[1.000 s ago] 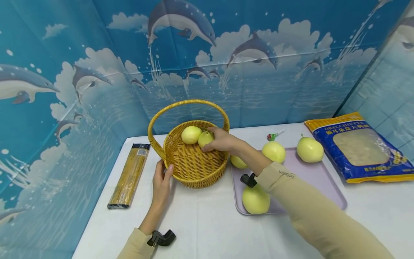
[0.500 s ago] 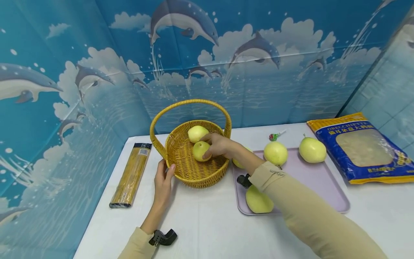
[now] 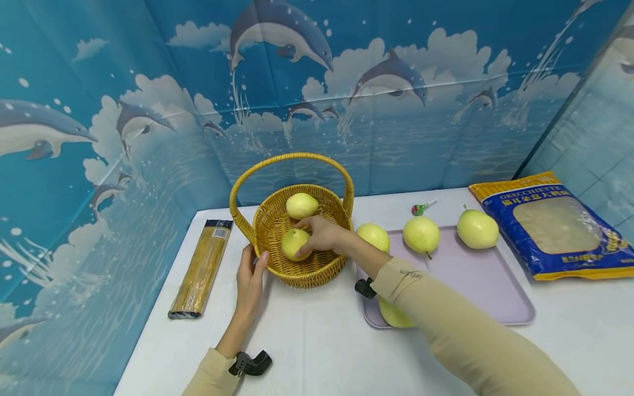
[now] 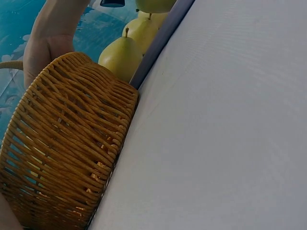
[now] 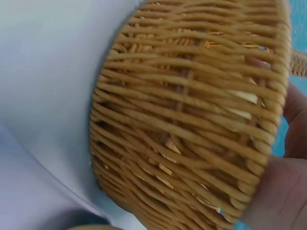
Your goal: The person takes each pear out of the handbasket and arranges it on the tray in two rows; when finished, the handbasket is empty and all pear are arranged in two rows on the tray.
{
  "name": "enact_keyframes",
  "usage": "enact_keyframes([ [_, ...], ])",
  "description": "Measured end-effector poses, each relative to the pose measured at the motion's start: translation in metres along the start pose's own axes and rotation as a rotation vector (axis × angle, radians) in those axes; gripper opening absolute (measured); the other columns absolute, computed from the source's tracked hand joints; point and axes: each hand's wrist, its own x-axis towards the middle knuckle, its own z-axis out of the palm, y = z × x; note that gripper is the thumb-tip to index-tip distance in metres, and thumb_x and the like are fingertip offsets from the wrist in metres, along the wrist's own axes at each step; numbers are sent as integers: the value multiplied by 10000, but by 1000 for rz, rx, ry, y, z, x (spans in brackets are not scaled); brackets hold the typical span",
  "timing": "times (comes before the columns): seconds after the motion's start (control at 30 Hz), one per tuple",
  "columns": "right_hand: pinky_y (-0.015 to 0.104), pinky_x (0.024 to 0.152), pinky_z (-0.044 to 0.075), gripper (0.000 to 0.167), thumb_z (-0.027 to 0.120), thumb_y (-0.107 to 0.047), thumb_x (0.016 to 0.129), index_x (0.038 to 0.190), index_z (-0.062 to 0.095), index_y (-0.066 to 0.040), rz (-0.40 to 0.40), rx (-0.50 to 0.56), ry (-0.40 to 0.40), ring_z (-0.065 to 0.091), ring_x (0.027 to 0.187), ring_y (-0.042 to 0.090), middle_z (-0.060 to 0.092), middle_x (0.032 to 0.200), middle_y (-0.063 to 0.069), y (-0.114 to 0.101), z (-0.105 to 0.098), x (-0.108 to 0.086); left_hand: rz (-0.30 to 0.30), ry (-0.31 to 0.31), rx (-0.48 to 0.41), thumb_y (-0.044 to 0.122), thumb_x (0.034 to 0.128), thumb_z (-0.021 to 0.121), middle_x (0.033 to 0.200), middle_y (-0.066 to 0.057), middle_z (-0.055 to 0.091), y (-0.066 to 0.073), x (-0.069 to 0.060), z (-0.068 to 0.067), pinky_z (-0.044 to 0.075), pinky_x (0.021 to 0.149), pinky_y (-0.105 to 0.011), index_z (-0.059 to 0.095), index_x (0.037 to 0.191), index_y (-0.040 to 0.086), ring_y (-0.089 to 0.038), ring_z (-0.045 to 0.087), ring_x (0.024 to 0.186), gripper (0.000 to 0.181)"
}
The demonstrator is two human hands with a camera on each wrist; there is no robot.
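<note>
A yellow wicker basket (image 3: 317, 278) with a tall arched handle stands on the white table. My left hand (image 3: 249, 283) grips its left rim, thumb on the near side, the other fingers partly hidden. Inside the basket, my right hand (image 3: 322, 235) holds a yellow-green pear (image 3: 292, 245) low over the woven bottom; whether the pear touches it I cannot tell. Behind it lies another pear (image 3: 301, 205). Both wrist views are mostly filled by the wicker side (image 4: 67, 143), and in the right wrist view part of my right hand (image 5: 283, 191) shows beyond the rim.
Right of the basket, a lilac tray (image 3: 475, 286) bears several pears (image 3: 421, 235), one partly covered by my right sleeve. A lollipop (image 3: 422, 207) lies behind it. A blue-and-yellow orecchiette bag (image 3: 555, 225) is far right, a spaghetti pack (image 3: 200, 269) left. A dolphin-print curtain (image 3: 396, 137) hangs behind.
My right hand has carried its pear from the basket's back toward the front left, away from the other pear. My left hand stays on the rim.
</note>
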Motion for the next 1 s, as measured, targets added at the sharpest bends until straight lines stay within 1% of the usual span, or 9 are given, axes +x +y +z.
enact_keyframes([
  [0.27, 431, 1081, 529, 723, 892, -45, 794, 1453, 595, -42, -49, 58, 74, 576, 1319, 334, 585, 1451, 183, 4, 17, 4, -4, -1, 7, 341, 1094, 550, 1560, -81, 532, 0, 0, 0, 366, 1245, -515, 455, 1551, 126, -230, 459, 1485, 514],
  [0.3, 425, 1061, 540, 724, 902, -75, 794, 1451, 599, -47, -51, 35, 93, 584, 1307, 329, 595, 1438, 179, 4, 20, 4, -6, -3, 5, 318, 1095, 548, 1561, -106, 530, 5, -1, 0, 365, 1244, -526, 452, 1552, 101, -253, 458, 1488, 515],
  [0.5, 381, 959, 585, 692, 951, -260, 768, 1360, 661, -49, -87, -108, 194, 671, 1200, 284, 705, 1287, 142, 2, 33, 6, 0, -3, 2, 302, 1095, 550, 1557, -110, 533, 4, -2, -1, 376, 1236, -503, 459, 1545, 96, -255, 464, 1480, 503],
  [0.53, 373, 947, 590, 661, 950, -263, 770, 1331, 674, -50, -93, -106, 193, 684, 1187, 279, 717, 1268, 137, 1, 33, 5, 5, 0, 3, 322, 1094, 552, 1552, -89, 538, -2, 0, -1, 380, 1234, -492, 467, 1539, 117, -239, 467, 1476, 497],
  [0.63, 361, 924, 602, 591, 937, -259, 791, 1292, 693, -62, -108, -102, 150, 705, 1163, 273, 735, 1242, 136, -2, 31, 3, 8, 3, 9, 338, 1094, 551, 1544, -87, 544, -1, 0, -2, 381, 1231, -500, 469, 1535, 109, -244, 472, 1470, 504],
  [0.7, 378, 965, 592, 580, 931, -227, 803, 1306, 689, -69, -110, -105, 108, 690, 1199, 277, 724, 1277, 135, -4, 30, 2, 5, 6, 16, 343, 1093, 551, 1546, -91, 543, -1, 0, -2, 377, 1235, -507, 466, 1538, 100, -250, 471, 1472, 514],
  [0.83, 418, 1067, 537, 699, 932, -166, 804, 1421, 617, -73, -113, -159, 37, 631, 1284, 288, 667, 1394, 129, -6, 32, 2, 1, 12, 17, 338, 1093, 555, 1547, -96, 544, -1, 0, -2, 374, 1236, -506, 463, 1543, 88, -251, 470, 1476, 523],
  [0.9, 417, 1067, 529, 756, 940, -154, 791, 1455, 589, -68, -122, -198, 31, 624, 1274, 280, 657, 1405, 125, -5, 35, 3, 1, 9, 11, 331, 1095, 554, 1550, -100, 542, -1, 0, -2, 373, 1235, -502, 462, 1544, 84, -249, 466, 1479, 521],
  [1.0, 405, 1024, 546, 803, 947, -165, 774, 1474, 569, -53, -137, -241, 62, 644, 1211, 267, 676, 1363, 127, -3, 40, 3, 6, 11, 4, 318, 1096, 553, 1549, -112, 544, -1, 0, -1, 373, 1231, -512, 466, 1541, 68, -256, 466, 1480, 517],
])
